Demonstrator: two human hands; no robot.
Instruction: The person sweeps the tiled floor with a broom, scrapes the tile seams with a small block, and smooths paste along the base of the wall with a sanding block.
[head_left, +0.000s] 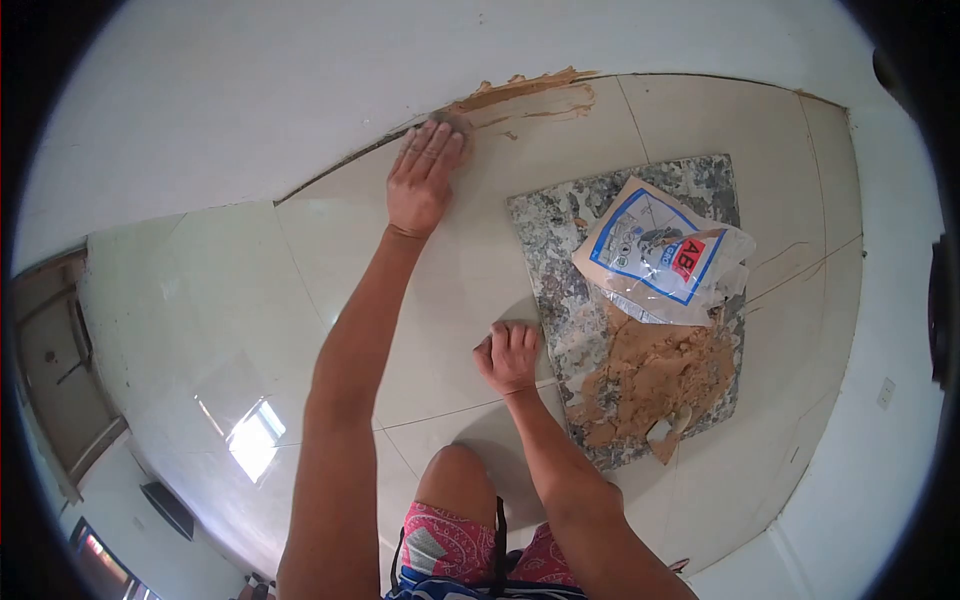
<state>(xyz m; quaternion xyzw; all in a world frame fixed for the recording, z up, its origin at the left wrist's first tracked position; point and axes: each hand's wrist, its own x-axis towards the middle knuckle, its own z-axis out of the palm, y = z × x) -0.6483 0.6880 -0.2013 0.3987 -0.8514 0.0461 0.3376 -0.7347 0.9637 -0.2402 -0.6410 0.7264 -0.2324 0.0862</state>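
Observation:
My left hand (425,175) reaches to the foot of the white wall. Its fingers are together over a round, greyish-brown thing (460,128), mostly covered, whose kind I cannot make out. Just beyond lies a smeared band of tan paste (520,92) along the joint between wall and floor. My right hand (511,358) is curled into a fist on the floor, beside the left edge of a mottled grey board (565,270). On that board sit a heap of tan powder or paste (665,365) and an opened plastic bag (650,245) with a blue-and-red label.
Large glossy cream tiles (450,300) cover the floor. A small flat scrap (667,435) sticks out of the tan heap near the board's lower edge. The white wall (300,90) curves across the top. A wall outlet (886,392) is at the far right.

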